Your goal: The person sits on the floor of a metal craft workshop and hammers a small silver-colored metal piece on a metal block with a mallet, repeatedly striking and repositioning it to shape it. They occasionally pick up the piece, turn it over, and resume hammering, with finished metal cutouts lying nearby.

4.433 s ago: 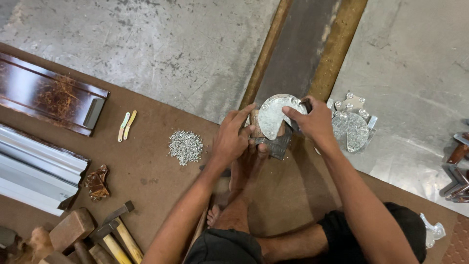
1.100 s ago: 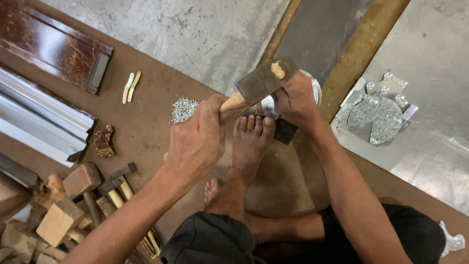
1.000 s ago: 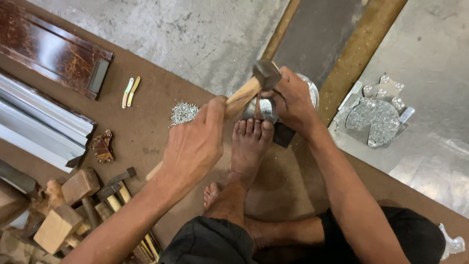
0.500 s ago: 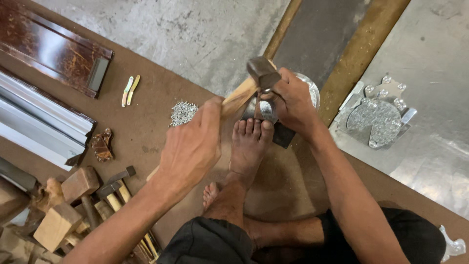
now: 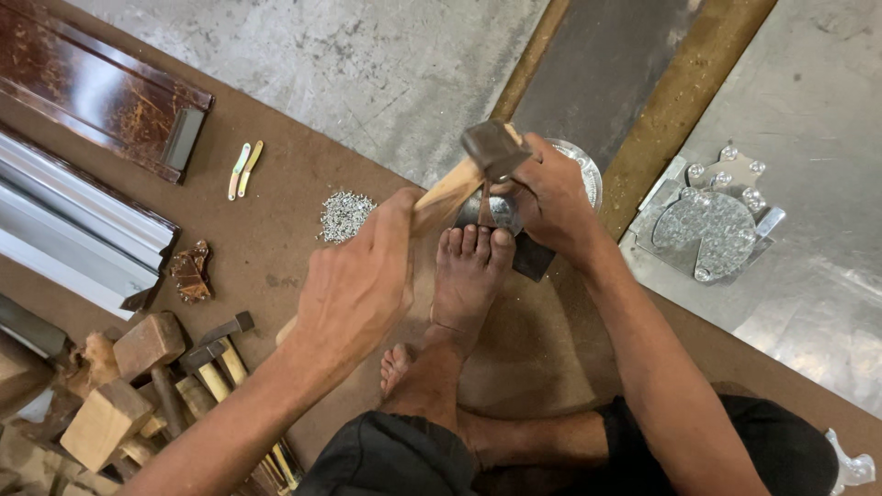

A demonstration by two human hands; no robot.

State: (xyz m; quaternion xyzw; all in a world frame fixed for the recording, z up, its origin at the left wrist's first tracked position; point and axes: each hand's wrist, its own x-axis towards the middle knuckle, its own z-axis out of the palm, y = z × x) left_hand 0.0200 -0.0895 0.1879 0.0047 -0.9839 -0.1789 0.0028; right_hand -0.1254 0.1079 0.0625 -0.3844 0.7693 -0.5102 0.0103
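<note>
Head view: hammering step in hand, left hand (image 5: 354,294) clenched on the wooden handle of the hammer (image 5: 491,152), its head just above the right hand (image 5: 547,197), which grips a small punch (image 5: 485,204) against the round metal plate (image 5: 501,209) pinned by the toes; next blow needs a square landing clear of those fingers.

hammer (image 5: 491,152) above round metal piece (image 5: 577,170) | foot (image 5: 467,276) just below both | pile of small metal bits (image 5: 345,214) left of foot | stacked hammers (image 5: 207,367) lower left | metal cutout plate (image 5: 712,225) right
</note>
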